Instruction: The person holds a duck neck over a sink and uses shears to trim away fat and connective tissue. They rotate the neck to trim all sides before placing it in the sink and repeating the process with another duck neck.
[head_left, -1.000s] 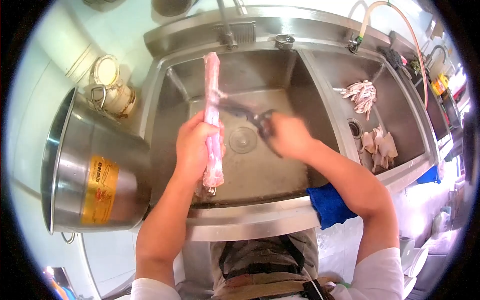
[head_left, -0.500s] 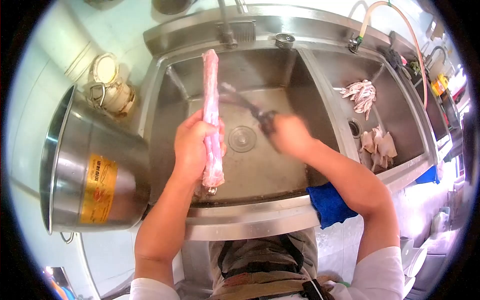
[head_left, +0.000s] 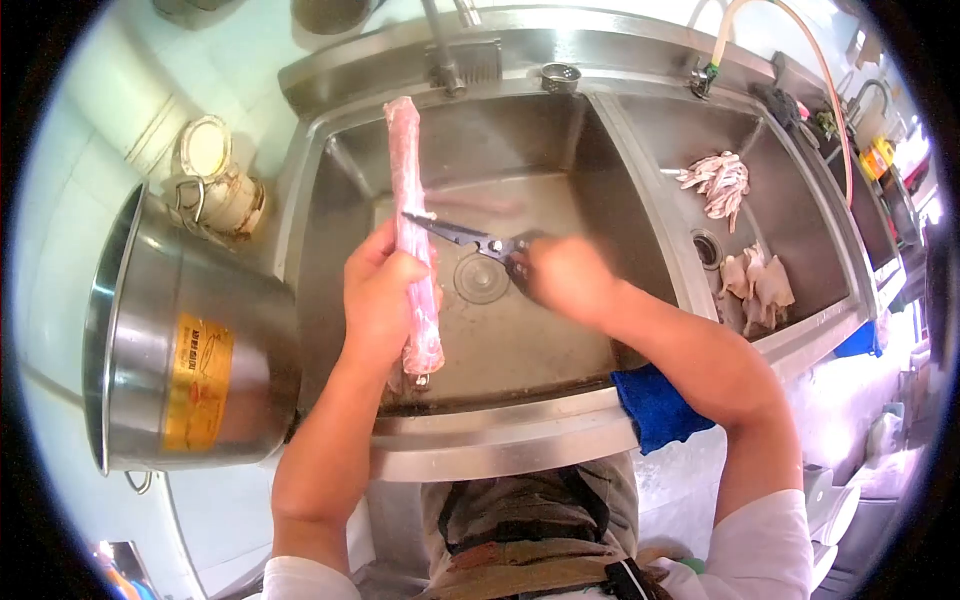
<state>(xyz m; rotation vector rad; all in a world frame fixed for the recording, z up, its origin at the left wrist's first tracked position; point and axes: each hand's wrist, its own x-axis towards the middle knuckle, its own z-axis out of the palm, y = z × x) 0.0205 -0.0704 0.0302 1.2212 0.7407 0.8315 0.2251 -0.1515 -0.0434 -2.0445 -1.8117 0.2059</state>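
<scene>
- The fingers [head_left: 408, 270] of the left hand [head_left: 385, 300] are curled tight around a long pink roll [head_left: 406, 165], with the thumb pressed against its left side.
- The pink roll stands nearly upright over the left sink basin [head_left: 560, 160]. Its top end reaches toward the tap [head_left: 440, 55], and its bottom end pokes out below the hand, close to the front wall of the basin.
- The right hand [head_left: 565, 275] is blurred. Its fingers are closed around the handles of a pair of scissors [head_left: 462, 236].
- The scissors point left across the basin, above the round drain [head_left: 480, 278]. Their tip touches the right side of the pink roll, just above the left hand's fingers.
- Whether the blades are open or shut at the tip cannot be told.
- A big steel pot [head_left: 190, 340] with a yellow label lies tilted on the counter to the left of the sink.
- A jar [head_left: 215, 185] with a pale lid and wire clasp stands behind the pot.
- A blue cloth [head_left: 660, 405] hangs over the front edge of the sink, under the right forearm.
- The right basin [head_left: 800, 215] holds a pile of small fish [head_left: 718, 182] toward the back and some pale pieces of meat [head_left: 755, 290] toward the front.
- A hose [head_left: 728, 30] curves up behind the right basin.
</scene>
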